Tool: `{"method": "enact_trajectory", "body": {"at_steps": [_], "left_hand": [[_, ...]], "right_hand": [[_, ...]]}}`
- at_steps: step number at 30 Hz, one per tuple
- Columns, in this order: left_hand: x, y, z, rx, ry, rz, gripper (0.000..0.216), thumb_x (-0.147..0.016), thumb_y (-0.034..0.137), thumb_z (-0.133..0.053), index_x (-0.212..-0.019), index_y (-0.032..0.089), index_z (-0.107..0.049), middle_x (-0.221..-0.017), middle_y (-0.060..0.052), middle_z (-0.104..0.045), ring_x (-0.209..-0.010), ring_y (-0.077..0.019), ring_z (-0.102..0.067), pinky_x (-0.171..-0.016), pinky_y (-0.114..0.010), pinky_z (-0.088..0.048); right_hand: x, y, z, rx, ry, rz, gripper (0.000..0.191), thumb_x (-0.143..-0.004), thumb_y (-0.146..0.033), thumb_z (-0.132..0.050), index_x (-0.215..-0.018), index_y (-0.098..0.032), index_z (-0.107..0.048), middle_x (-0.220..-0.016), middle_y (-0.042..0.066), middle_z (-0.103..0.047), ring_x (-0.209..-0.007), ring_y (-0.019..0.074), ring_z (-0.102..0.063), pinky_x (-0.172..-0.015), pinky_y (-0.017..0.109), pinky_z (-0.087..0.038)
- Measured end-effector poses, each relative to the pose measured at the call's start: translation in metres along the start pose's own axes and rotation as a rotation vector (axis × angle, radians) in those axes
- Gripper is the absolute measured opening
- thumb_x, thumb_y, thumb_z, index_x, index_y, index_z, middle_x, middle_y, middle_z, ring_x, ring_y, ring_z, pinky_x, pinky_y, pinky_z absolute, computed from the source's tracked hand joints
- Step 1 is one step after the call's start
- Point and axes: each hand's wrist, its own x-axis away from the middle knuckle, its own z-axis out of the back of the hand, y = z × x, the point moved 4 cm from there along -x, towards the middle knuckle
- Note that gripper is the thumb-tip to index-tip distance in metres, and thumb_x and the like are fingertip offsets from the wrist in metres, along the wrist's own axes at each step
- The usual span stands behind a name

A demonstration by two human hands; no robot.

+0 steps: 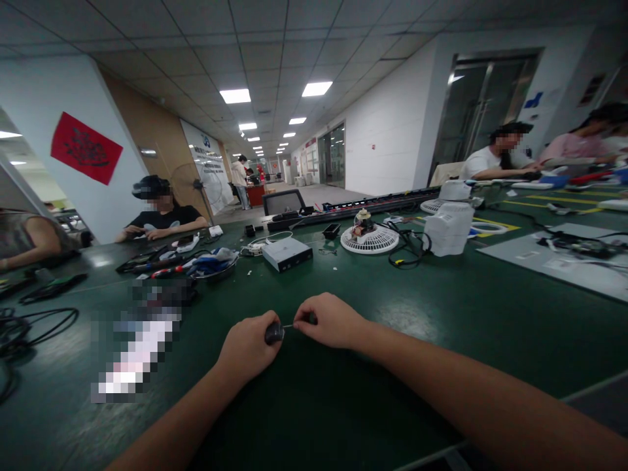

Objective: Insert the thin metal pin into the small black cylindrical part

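Left hand is closed on a screwdriver; right hand, at its 2 o'clock, is pinched shut around the tip. Step judged: tip being seated; steady alignment needed.

The right hand is closing over whatever sits at the screwdriver's tip, hiding it completely. The left hand is covering most of the handle. A pixelated patch is masking something lying on the green table.

Both hands and forearms appear bare, seemingly unsleeved.
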Motion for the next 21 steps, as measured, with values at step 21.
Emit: {"method": "enact_trajectory", "body": {"at_steps": [21], "left_hand": [[0.004, 0.011, -0.001, 0.119, -0.008, -0.199, 0.033, -0.081, 0.026, -0.057, -0.114, 0.021, -0.06, -0.104, -0.006, -0.064, -0.094, -0.0216, -0.06, -0.083, -0.034, -0.046]], "right_hand": [[-0.002, 0.007, 0.0, -0.052, -0.119, -0.035, 0.019, -0.08, -0.031, -0.061, -0.086, -0.019, -0.075, -0.076, 0.001, -0.072, -0.065, 0.0129, -0.062, -0.057, 0.022, -0.043]]}}
